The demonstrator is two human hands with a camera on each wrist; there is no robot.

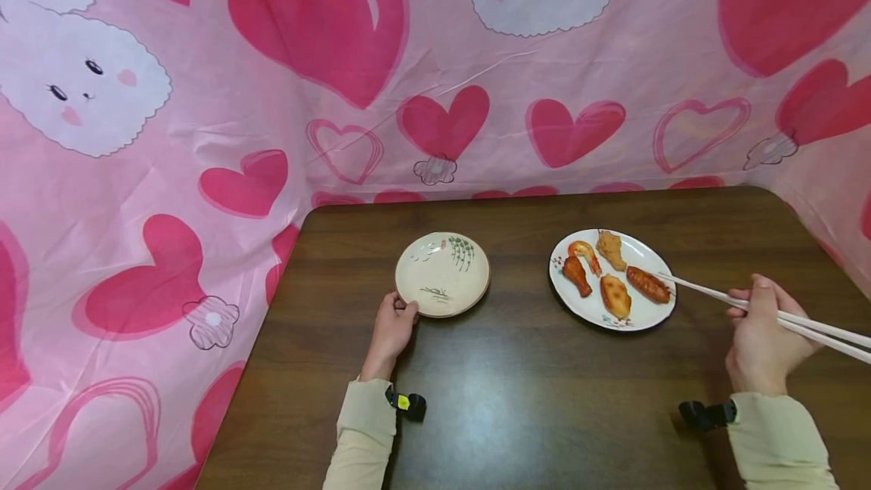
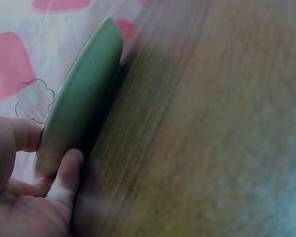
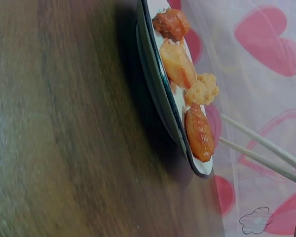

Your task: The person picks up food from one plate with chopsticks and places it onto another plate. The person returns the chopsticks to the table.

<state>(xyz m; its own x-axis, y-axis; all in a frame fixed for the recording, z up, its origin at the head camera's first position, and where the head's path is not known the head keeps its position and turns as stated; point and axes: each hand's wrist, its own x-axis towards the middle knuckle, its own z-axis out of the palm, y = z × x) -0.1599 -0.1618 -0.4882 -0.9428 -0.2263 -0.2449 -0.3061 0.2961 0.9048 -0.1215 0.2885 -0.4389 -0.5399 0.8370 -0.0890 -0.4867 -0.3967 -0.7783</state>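
In the head view my left hand grips the near-left rim of a cream plate with green plant drawings. The left wrist view shows the thumb low on that plate's green-tinted outer side, fingers at its rim. A pair of white chopsticks is held in my right hand. Their tips point left, right by a glazed chicken wing on a white, dark-rimmed plate. That plate also bears a shrimp, a drumstick, a crumbed fried piece and a golden-brown oval piece.
Both plates stand on a brown wooden table, the cream one on the left. Pink cloth with hearts and white animal faces hangs behind and beside the table. A black strap camera sits on the left wrist, another on the right.
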